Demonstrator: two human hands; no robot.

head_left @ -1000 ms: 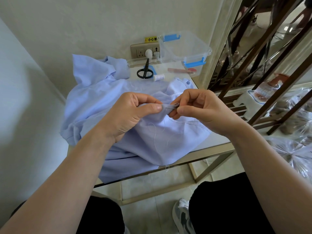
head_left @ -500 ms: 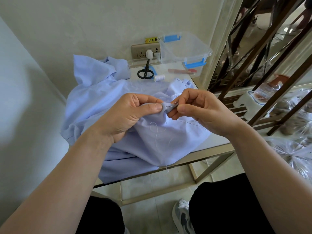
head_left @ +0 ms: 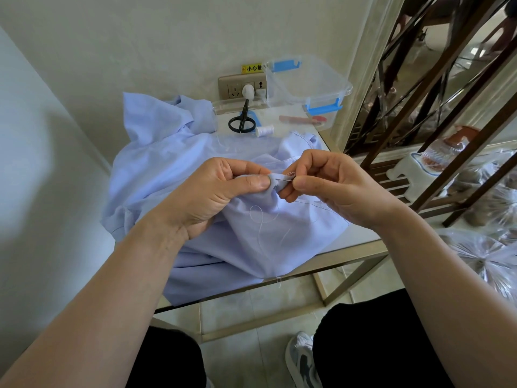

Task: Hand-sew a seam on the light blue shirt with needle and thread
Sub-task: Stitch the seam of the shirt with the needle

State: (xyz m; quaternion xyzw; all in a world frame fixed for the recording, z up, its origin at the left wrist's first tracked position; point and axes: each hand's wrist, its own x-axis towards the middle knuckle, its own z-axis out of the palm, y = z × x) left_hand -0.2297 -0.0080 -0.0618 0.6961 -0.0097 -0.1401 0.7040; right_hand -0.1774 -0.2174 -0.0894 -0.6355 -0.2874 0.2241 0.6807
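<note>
Left flank: wall (head_left: 42,191) hugs the desk (head_left: 361,235) edge, tight squeeze.
Far edge: scissors (head_left: 244,116), thread spool (head_left: 265,131) and clear plastic box (head_left: 307,79) crowd together at the back.
Right side: brown railing bars (head_left: 465,152) stand close alongside.
Middle: light blue shirt (head_left: 167,177) heaped across.
Near right corner: bare desk strip, open lane.

**Around the work**

Black scissors (head_left: 242,121) lie at the far end of the white table (head_left: 361,240), left of a clear plastic box (head_left: 344,89) with blue latches. A pink stick (head_left: 302,119) lies by the box. Behind them, a wall socket (head_left: 237,86) holds a white plug (head_left: 248,91). A brown metal rack (head_left: 458,113) stands at right, with plastic bags (head_left: 489,261) near it.
</note>
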